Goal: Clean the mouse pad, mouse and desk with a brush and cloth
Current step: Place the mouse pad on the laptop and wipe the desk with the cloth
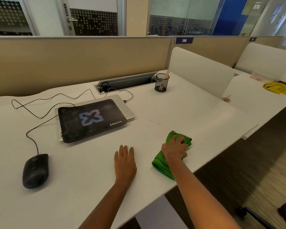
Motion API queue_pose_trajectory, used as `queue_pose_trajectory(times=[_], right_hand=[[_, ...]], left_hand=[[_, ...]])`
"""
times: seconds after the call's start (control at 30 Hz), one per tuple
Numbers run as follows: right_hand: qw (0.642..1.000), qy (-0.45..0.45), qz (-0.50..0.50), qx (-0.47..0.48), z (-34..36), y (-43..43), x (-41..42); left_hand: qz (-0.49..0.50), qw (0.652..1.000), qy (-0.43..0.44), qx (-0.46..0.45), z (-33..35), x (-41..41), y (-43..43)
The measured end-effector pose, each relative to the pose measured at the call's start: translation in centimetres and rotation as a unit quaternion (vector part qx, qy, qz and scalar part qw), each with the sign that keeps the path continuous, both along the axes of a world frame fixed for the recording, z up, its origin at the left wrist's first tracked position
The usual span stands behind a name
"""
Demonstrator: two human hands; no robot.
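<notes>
Right hand (175, 149): fingers curled over a bunched green cloth (162, 167), gripping it against the white table (196, 113) near the front right edge.

Left hand (125, 161): flat on the table, fingers straight and close together, holding nothing, just left of the cloth.

Black mouse (35, 171): on the table at front left, well apart from both hands.

Black mouse pad (91, 120): lying on top of a closed silver laptop (130, 111), centre left.

Mesh cup (161, 83): at the rear, holding a wooden handle (167, 74), possibly the brush; its head is not discernible.

Yellow cloth (276, 88): lying on the neighbouring table (254, 100).
</notes>
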State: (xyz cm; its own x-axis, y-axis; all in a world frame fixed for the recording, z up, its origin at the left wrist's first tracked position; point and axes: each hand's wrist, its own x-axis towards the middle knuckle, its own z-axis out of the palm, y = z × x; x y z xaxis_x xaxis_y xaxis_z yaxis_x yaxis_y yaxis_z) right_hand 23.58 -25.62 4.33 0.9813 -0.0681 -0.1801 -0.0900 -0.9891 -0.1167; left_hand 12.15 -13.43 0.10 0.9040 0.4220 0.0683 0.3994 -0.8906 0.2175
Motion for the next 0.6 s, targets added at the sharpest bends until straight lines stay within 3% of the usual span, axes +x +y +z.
queue_pose_trajectory(times=[0.33,0.6], right_hand=[[0.997,-0.004,-0.05,0.051,-0.2,-6.4,-3.8],[0.959,-0.047,-0.13,0.249,-2.4,-9.1,-7.2]], left_hand=[[-0.006,1.0,-0.006,0.002,0.2,-2.2,-4.2],[-0.016,1.0,0.002,0.015,0.5,-3.6,-4.9]])
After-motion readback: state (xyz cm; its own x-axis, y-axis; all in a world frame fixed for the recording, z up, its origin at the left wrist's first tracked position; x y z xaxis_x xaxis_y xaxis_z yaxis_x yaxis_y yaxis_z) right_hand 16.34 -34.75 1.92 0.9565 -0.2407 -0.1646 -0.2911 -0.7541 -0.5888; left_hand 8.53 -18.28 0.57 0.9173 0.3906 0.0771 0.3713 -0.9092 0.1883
